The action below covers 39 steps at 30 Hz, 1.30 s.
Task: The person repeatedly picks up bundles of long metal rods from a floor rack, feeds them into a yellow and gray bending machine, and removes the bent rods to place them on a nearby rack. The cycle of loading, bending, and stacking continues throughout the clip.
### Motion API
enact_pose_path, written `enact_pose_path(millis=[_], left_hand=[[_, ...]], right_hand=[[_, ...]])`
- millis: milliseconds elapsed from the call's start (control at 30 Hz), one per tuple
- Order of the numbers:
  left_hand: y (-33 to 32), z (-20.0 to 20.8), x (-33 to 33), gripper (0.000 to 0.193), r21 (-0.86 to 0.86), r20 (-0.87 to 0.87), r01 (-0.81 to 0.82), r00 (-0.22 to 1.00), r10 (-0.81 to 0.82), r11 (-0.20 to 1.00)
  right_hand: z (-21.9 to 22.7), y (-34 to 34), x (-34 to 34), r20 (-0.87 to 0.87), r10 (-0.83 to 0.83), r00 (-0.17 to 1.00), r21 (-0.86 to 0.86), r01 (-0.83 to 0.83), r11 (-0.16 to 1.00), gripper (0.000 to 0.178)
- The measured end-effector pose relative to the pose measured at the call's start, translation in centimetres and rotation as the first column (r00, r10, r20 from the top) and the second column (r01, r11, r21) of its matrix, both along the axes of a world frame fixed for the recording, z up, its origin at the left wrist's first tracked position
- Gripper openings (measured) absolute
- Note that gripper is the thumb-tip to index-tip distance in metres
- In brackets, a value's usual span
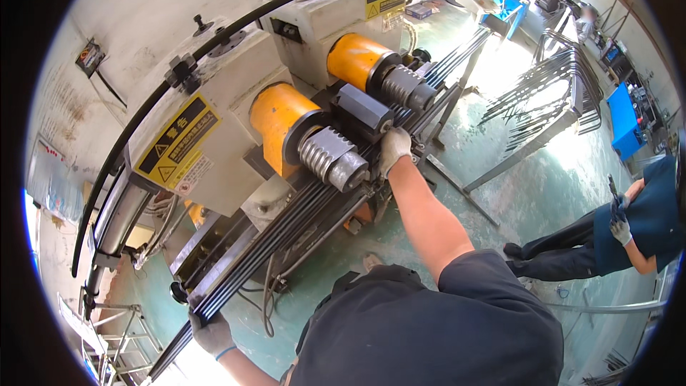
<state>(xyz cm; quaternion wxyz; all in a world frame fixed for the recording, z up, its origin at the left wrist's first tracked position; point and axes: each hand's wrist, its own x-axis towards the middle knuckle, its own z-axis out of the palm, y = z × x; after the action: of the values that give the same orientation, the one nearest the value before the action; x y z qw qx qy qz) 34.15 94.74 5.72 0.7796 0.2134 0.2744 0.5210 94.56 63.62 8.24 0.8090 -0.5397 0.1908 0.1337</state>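
Gripping, with the grey-gloved left hand point(212, 334), a bundle of long, thin, dark metal rods point(268, 244), with fingers bent round it just off the left end of the cream-painted metal machine point(236, 75). Can follow that bundle along the machine's front edge, past two ribbed grey metal rollers point(325, 154) and on toward the far right end. Reaching, with the pale-gloved right hand point(395, 149), to the same front edge, just beside the dark, faceted metal block point(362, 111) between the rollers. Cannot tell those fingers closed or open, with their tips hidden. Can see, behind the rollers, two orange rounded housings point(282, 118), and below the front edge, near the left hand, a hanging loop of thin grey cable point(265, 300). Can trace room for moving over the green floor point(514, 204), from the machine's front edge across to a metal rack point(525, 150) laden with bent dark tubes point(532, 104). Can see, well apart to the right, a co-worker in dark blue point(647, 214), holding a narrow dark object point(612, 189).
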Motion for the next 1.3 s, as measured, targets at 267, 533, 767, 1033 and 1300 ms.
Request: enact_pose_path(millis=[267,533,767,1033,1300], left_hand=[[-4.1,0.6,7.7,0.035,0.062,-0.092,0.032,0.995,-0.027,0.998],[-3.9,0.1,8.1,0.040,0.093,0.077,0.092,0.992,-0.099,0.991],[-3.2,-1.1,6.1,0.039,0.092,-0.029,0.034,0.999,-0.031,0.995],[-8.2,3.5,12.6,0.040,-0.105,0.071,0.214,0.976,-0.207,0.971],[-5.3,3.6,4.5,0.052,-0.142,0.241,0.435,0.886,-0.395,0.889]], right_hand=[[-1.9,0.5,-0.3,0.094,-0.059,0.994,0.085,0.051,0.995,0.021],[-0.8,-1.9,-3.4,0.248,-0.007,0.969,-0.001,0.008,1.000,0.035],[-5.7,-6.6,-9.8,0.259,-0.125,0.958,-0.171,0.173,0.970,0.040],[-9.9,-10.3,-21.9,0.126,0.123,0.984,-0.624,-0.018,0.781,0.041],[-16.9,-8.5,-37.7,0.130,0.214,0.968,-0.505,-0.121,0.855,0.033]])
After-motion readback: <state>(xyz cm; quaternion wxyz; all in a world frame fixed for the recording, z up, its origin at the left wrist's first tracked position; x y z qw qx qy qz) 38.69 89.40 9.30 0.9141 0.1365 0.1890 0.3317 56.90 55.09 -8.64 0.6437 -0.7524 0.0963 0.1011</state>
